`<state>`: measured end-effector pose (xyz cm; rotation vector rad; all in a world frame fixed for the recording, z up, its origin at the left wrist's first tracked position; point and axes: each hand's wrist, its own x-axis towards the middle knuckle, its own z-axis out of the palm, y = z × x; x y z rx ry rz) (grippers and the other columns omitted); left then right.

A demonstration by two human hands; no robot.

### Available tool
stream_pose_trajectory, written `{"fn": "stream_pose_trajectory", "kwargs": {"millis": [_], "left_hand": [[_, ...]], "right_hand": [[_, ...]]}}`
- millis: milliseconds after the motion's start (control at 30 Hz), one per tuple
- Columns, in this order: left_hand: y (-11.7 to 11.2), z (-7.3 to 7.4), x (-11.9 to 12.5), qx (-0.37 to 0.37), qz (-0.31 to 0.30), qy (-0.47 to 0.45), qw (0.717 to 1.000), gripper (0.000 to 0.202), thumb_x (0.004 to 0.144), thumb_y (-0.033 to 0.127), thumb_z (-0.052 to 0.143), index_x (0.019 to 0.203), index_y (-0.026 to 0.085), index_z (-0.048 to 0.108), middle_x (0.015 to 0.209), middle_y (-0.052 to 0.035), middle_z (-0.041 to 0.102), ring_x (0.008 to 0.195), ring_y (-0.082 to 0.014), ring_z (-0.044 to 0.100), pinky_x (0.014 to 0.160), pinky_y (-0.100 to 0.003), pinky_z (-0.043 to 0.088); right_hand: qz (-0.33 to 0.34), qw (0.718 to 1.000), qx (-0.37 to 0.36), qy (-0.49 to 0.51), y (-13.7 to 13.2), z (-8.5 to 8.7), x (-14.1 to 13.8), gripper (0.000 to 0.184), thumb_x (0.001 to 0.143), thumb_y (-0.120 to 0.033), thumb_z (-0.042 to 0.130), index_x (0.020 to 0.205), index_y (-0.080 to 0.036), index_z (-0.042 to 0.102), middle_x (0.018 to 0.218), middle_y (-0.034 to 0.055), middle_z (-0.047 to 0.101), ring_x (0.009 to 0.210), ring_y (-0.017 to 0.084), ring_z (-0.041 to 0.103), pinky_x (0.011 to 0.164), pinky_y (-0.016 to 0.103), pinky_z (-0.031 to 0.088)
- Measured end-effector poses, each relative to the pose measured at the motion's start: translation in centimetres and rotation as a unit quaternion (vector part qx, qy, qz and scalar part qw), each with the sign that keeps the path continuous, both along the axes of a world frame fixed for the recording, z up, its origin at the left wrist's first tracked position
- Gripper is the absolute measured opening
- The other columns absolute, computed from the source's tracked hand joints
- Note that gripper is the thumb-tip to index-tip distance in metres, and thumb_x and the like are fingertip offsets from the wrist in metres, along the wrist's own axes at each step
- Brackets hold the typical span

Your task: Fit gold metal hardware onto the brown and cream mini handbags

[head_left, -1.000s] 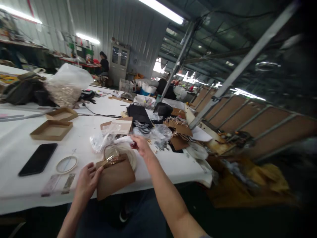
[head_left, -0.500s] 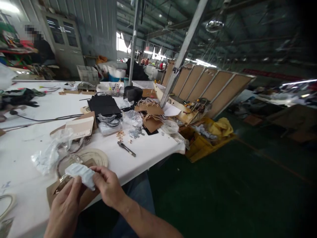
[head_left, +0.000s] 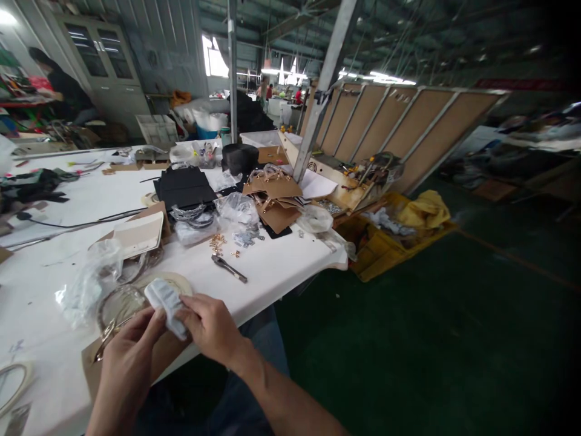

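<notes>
Both my hands pinch a small white folded packet [head_left: 166, 304] above the near edge of the white table [head_left: 276, 266]. My left hand [head_left: 129, 366] grips its left end and my right hand [head_left: 211, 330] its right end, fingers closed on it. Beneath them lies a brown card piece [head_left: 93, 372] with a gold metal clasp [head_left: 105, 337], and a round coil of pale cord [head_left: 177, 280] sits just behind.
A small metal tool [head_left: 229, 269] and gold fittings [head_left: 218, 242] lie mid-table, with clear plastic bags [head_left: 86, 284], black pieces [head_left: 184, 186] and brown cards [head_left: 275, 203]. A yellow bin [head_left: 385, 248] stands on the green floor at right. A person [head_left: 63, 88] works far left.
My right hand brought the white packet back from mid-table to my left hand, which left the brown card. The view swung right and the hands shifted slightly up.
</notes>
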<state>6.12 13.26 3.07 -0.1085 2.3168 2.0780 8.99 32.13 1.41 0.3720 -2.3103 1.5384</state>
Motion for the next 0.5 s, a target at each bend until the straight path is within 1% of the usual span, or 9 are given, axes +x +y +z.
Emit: {"fn": "stream_pose_trajectory", "kwargs": {"millis": [67,133,200,233,267,333,400,433,500], "left_hand": [[0.7,0.4,0.1,0.004,-0.011,-0.02,1.0,0.076,0.075,0.077,0.104,0.121,0.019,0.091,0.114,-0.0114,0.089,0.108,-0.0389,0.084,0.09,-0.044,0.072],[1.4,0.6,0.4,-0.008,-0.02,-0.031,0.999,0.078,0.072,0.078,0.105,0.12,0.018,0.09,0.112,-0.0115,0.089,0.103,-0.0368,0.083,0.086,-0.04,0.071],[1.7,0.4,0.8,-0.02,-0.022,-0.041,0.999,0.077,0.072,0.078,0.106,0.116,0.018,0.088,0.11,-0.0114,0.088,0.098,-0.0332,0.082,0.08,-0.034,0.069],[1.7,0.2,0.9,-0.02,-0.023,-0.048,0.998,0.076,0.073,0.078,0.106,0.115,0.017,0.088,0.109,-0.0115,0.088,0.097,-0.0319,0.082,0.079,-0.032,0.068],[1.6,-0.1,1.0,-0.016,-0.025,-0.054,0.998,0.075,0.074,0.078,0.105,0.114,0.017,0.087,0.108,-0.0116,0.088,0.097,-0.0307,0.082,0.079,-0.03,0.067],[1.2,-0.7,1.1,-0.002,-0.037,-0.065,0.997,0.073,0.077,0.076,0.105,0.115,0.016,0.087,0.106,-0.0115,0.087,0.096,-0.0288,0.082,0.082,-0.028,0.068],[1.1,-1.0,1.1,0.012,-0.05,-0.079,0.996,0.071,0.078,0.074,0.106,0.114,0.016,0.086,0.105,-0.0116,0.087,0.096,-0.0275,0.083,0.085,-0.027,0.069],[1.3,-0.9,1.1,0.021,-0.054,-0.09,0.994,0.072,0.078,0.074,0.106,0.115,0.016,0.086,0.106,-0.012,0.087,0.097,-0.028,0.084,0.087,-0.027,0.07],[2.0,-0.5,1.2,0.053,-0.054,-0.115,0.991,0.076,0.078,0.073,0.107,0.124,0.017,0.084,0.117,-0.0135,0.088,0.104,-0.0313,0.086,0.091,-0.032,0.073]], "right_hand": [[-0.028,0.999,-0.039,-0.011,-0.1,0.0,0.2,0.039,0.128,-0.047,0.054,0.14,-0.02,0.081,0.127,0.0116,0.084,0.123,0.028,0.081,0.111,0.036,0.064],[-0.03,0.998,-0.053,-0.021,-0.2,-0.1,0.4,0.045,0.121,-0.056,0.069,0.147,-0.021,0.078,0.131,0.013,0.082,0.123,0.03,0.08,0.108,0.038,0.064],[-0.037,0.997,-0.063,-0.023,-0.3,-0.4,0.5,0.066,0.11,-0.064,0.084,0.157,-0.02,0.073,0.137,0.0154,0.08,0.123,0.033,0.08,0.107,0.039,0.065],[-0.044,0.996,-0.073,-0.023,-0.3,-0.5,0.5,0.068,0.108,-0.064,0.086,0.157,-0.019,0.073,0.136,0.0157,0.08,0.122,0.033,0.08,0.106,0.039,0.065],[-0.046,0.995,-0.087,-0.027,-0.3,-0.6,0.5,0.061,0.111,-0.063,0.082,0.153,-0.019,0.076,0.132,0.0146,0.082,0.12,0.032,0.08,0.105,0.038,0.065],[-0.034,0.99,-0.126,-0.052,-0.2,-1.0,0.5,0.043,0.121,-0.059,0.067,0.133,-0.021,0.084,0.115,0.0093,0.084,0.108,0.027,0.081,0.098,0.034,0.063],[-0.036,0.983,-0.159,-0.079,-0.3,-1.4,0.5,0.048,0.126,-0.057,0.056,0.118,-0.021,0.087,0.099,0.0055,0.081,0.094,0.023,0.078,0.089,0.031,0.062],[-0.051,0.981,-0.167,-0.082,-0.4,-1.6,0.5,0.048,0.126,-0.057,0.056,0.12,-0.021,0.088,0.099,0.0054,0.081,0.094,0.023,0.078,0.089,0.031,0.062],[-0.097,0.979,-0.168,-0.065,-0.8,-1.9,0.6,0.045,0.124,-0.055,0.061,0.141,-0.022,0.085,0.113,0.0087,0.081,0.106,0.026,0.079,0.099,0.035,0.064]]}}
